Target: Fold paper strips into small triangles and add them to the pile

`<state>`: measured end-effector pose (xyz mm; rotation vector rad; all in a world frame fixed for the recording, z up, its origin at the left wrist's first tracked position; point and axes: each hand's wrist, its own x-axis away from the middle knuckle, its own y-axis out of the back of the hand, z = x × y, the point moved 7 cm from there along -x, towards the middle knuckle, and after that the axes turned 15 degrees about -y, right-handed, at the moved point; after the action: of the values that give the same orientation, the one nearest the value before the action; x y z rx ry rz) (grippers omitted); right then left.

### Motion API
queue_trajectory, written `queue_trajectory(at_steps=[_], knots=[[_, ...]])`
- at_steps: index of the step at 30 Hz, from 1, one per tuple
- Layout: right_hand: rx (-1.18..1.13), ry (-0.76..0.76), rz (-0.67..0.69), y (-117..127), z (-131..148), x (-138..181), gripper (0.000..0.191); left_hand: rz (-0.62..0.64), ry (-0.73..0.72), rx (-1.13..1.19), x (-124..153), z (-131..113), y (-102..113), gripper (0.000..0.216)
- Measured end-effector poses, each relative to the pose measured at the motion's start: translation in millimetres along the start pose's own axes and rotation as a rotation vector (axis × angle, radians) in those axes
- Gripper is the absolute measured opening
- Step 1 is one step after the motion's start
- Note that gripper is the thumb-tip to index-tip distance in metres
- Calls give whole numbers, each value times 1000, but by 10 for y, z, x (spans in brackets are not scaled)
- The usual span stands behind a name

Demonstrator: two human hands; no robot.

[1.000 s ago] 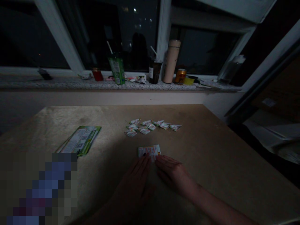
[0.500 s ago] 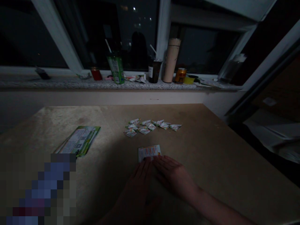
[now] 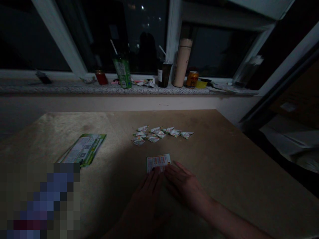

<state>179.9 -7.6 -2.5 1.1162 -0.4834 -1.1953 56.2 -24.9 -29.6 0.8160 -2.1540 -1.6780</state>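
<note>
A folded printed leaflet point(image 3: 158, 160) lies flat on the brown table point(image 3: 219, 156) in front of me. Across its near edge rest the outstretched fingers of my left hand point(image 3: 147, 192), its thumb held apart. My right hand point(image 3: 185, 184) presses down at the leaflet's near right corner, fingers extended and lying flat. Both hands cover the near part of the paper. Beyond it sits a loose group of several small folded paper pieces point(image 3: 159, 133), white and green. At the left is a stack of green and white leaflets point(image 3: 86, 151).
A pixelated patch point(image 3: 47, 202) hides the table's near left. Along the granite windowsill point(image 3: 147, 89) stand a red jar point(image 3: 101, 78), a green cup with a straw point(image 3: 122, 73), a dark cup with a straw point(image 3: 164, 74), a pink flask point(image 3: 182, 63) and a gold can point(image 3: 192, 79).
My right hand has shifted slightly right, its index finger lifting a little apart from the others. My left hand stays nearly in place on the leaflet.
</note>
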Motion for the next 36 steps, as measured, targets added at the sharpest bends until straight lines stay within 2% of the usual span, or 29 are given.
queue_trajectory(at_steps=[10,22,36], knots=[[38,-25,-41,85,-68,5,36,30,-6,-48,-29,-11,-1,89],[122,30,-145,141,-69,31,34,-22,-42,-113,-34,-36,-15,84],[62,21,-164,140,-71,21,28,37,-2,-22,-35,33,48,82]])
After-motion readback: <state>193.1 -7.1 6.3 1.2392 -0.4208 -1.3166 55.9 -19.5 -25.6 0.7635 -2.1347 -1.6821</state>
